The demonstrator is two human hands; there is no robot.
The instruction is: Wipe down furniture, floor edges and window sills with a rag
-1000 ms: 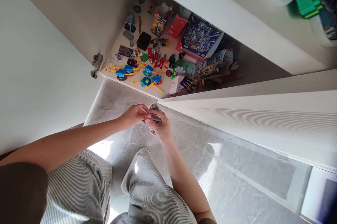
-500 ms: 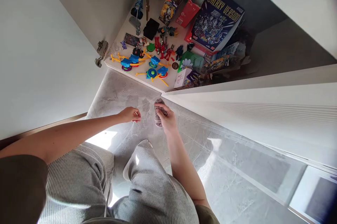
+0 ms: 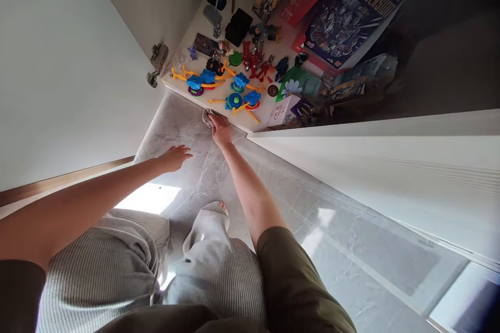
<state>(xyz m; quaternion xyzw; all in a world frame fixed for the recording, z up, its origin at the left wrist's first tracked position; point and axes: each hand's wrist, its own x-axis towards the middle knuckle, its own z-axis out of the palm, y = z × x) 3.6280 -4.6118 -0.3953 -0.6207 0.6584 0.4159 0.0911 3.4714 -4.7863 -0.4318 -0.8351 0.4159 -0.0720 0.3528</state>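
Grey marble floor (image 3: pixel 183 127) ran up to a cupboard shelf (image 3: pixel 178 78) crowded with toys (image 3: pixel 234 88). The right hand (image 3: pixel 221 130) grasped a crumpled cloth (image 3: pixel 208 118) at the shelf's front edge; the left hand (image 3: pixel 174 158) was open, holding nothing.

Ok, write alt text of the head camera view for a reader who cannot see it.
A right hand holds a grey cloth at the edge of a white cupboard shelf crowded with toys and boxes. The open left hand is over a grey marble-look surface.
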